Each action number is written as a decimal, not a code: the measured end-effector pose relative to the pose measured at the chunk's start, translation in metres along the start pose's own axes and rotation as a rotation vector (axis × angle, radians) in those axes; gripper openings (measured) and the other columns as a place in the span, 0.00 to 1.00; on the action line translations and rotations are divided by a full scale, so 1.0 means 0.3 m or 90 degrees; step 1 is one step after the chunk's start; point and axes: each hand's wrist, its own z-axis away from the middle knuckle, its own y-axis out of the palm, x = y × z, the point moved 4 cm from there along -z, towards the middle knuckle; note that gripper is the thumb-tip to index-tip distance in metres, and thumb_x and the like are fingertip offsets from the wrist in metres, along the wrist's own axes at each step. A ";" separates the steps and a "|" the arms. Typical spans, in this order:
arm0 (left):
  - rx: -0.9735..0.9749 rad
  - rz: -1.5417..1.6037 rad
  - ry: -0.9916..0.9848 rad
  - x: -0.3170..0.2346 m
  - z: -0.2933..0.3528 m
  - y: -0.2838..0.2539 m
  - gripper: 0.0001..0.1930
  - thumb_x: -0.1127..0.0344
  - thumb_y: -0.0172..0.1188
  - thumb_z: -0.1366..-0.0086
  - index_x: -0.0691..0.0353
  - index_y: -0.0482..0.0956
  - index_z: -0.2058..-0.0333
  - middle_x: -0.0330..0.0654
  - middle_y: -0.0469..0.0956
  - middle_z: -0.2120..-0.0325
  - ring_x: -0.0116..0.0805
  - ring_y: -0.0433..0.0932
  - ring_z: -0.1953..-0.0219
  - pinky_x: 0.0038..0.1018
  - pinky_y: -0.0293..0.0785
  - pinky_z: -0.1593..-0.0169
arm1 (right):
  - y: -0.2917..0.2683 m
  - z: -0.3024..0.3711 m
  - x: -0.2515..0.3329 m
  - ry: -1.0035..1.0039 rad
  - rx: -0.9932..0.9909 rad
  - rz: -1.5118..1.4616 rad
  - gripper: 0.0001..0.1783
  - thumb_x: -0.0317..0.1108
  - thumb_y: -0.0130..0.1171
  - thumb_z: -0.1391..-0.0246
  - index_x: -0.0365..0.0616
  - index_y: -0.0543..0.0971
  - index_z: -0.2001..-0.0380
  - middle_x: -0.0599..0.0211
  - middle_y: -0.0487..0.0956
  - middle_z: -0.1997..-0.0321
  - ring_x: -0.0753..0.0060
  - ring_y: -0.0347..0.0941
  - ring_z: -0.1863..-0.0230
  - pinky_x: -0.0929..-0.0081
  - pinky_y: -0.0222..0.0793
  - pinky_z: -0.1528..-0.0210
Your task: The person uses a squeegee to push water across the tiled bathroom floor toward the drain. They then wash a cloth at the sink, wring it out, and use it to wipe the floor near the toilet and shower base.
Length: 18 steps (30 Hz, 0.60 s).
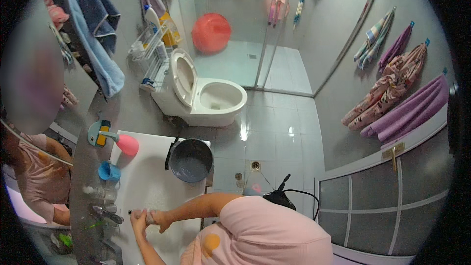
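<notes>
My left hand (139, 222) and my right hand (161, 220) are close together, low over the white sink (140, 186), beside the metal faucet (108, 214). Both have curled fingers, and a small pale thing (150, 217) shows between them; its kind is too unclear to tell. My right arm crosses the sink's near edge, while my left arm comes up from the lower edge. Farther along, a dark grey pot (191, 161) with a black handle rests on the sink's right corner. A pink bell-shaped tool (128, 145) with a pale handle lies near the wall-side corner.
A blue cup (109, 171) and a yellow sponge (103, 133) are along the wall. Beyond the sink stand a toilet (221, 99) with its lid up and a wire rack (156, 59). Towels (409, 105) hang at right above a door (373, 206). A black corded thing (280, 198) is behind me.
</notes>
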 end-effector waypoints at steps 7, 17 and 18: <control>-0.024 0.168 0.240 -0.406 0.405 0.138 0.20 0.71 0.54 0.50 0.57 0.61 0.57 0.43 0.62 0.63 0.32 0.63 0.63 0.24 0.64 0.61 | -0.370 0.294 0.320 0.046 -0.119 -0.359 0.31 0.29 0.57 0.66 0.40 0.54 0.58 0.54 0.68 0.66 0.65 0.68 0.69 0.73 0.63 0.69; 0.267 0.460 0.188 -0.530 0.589 1.129 0.20 0.76 0.51 0.50 0.60 0.60 0.57 0.42 0.64 0.64 0.43 0.65 0.57 0.34 0.62 0.54 | -1.079 1.195 0.151 0.087 -0.386 -0.307 0.12 0.36 0.50 0.52 0.38 0.68 0.70 0.69 0.71 0.75 0.81 0.67 0.71 0.83 0.65 0.74; 0.269 0.473 0.159 -0.538 0.607 1.216 0.21 0.77 0.51 0.51 0.60 0.59 0.56 0.43 0.65 0.64 0.43 0.65 0.57 0.34 0.62 0.53 | -1.129 1.287 0.161 0.147 -0.373 -0.345 0.11 0.36 0.50 0.53 0.38 0.68 0.70 0.69 0.71 0.74 0.80 0.68 0.70 0.84 0.65 0.73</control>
